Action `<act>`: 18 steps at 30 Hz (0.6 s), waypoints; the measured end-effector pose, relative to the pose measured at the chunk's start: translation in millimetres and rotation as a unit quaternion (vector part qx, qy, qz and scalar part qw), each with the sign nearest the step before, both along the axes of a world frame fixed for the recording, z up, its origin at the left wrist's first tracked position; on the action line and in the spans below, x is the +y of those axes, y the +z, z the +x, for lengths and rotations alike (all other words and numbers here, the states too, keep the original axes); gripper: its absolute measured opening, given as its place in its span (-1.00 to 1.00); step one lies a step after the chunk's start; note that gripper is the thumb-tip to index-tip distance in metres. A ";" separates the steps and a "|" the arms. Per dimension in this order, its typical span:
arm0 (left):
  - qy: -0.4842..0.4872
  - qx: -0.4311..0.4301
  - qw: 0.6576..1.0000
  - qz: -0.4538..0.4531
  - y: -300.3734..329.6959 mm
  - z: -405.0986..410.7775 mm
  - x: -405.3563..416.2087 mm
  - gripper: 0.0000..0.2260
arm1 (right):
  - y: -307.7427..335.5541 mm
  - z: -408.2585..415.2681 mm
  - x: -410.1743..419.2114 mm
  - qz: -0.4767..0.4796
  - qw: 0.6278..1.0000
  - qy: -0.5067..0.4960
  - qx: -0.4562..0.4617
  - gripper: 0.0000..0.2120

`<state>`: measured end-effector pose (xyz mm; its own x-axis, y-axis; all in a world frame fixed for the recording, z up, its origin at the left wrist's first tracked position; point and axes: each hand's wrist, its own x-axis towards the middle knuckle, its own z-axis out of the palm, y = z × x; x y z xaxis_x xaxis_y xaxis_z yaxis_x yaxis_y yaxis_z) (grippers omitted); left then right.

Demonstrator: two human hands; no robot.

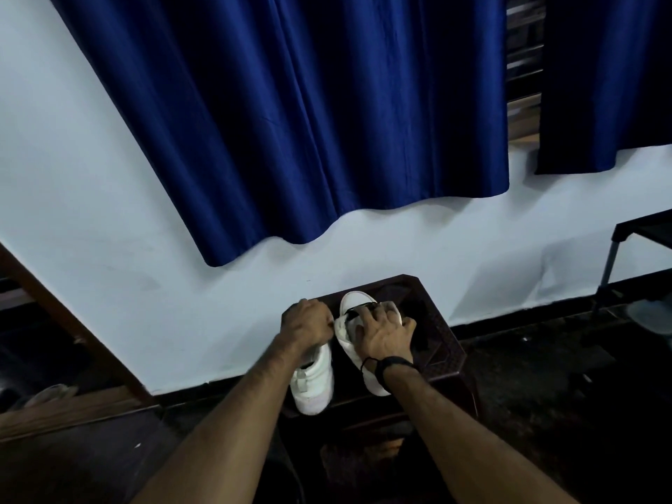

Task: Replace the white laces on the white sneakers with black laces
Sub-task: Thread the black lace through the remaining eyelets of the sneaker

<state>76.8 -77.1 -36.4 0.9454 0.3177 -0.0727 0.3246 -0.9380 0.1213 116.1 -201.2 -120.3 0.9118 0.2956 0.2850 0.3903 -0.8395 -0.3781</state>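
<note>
Two white sneakers stand side by side on a small dark stool. The left sneaker points toward me and shows white straps across its top. My left hand grips its far end with curled fingers. On the right sneaker my right hand rests with fingers spread over the tongue area. A black lace shows under those fingers. I cannot see any white laces from here.
The stool stands against a pale wall under a blue curtain. A dark table leg rises at the right. A wooden frame slants at the left. The floor around is dark.
</note>
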 end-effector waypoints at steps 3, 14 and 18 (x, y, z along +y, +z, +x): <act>0.035 -0.061 0.997 -0.044 3.9 1.1 5.3 -0.86 | -0.6 -1.9 1.7 -0.002 1.000 -0.019 -0.006 -0.69; 0.194 -0.082 0.816 -0.539 109.1 -17.2 25.2 -0.77 | 0.5 1.8 -0.3 0.036 0.999 -0.004 0.024 -0.61; 0.184 -0.116 0.740 -0.636 120.8 -24.2 5.0 -0.77 | 9.2 -16.0 -3.8 0.176 0.983 -0.021 -0.051 -0.75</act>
<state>52.6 -72.1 84.4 0.8459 0.3710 -0.3831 0.3608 0.1310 0.9234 100.1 -204.9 -111.2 0.8826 0.1246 0.4533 0.4088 -0.6794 -0.6093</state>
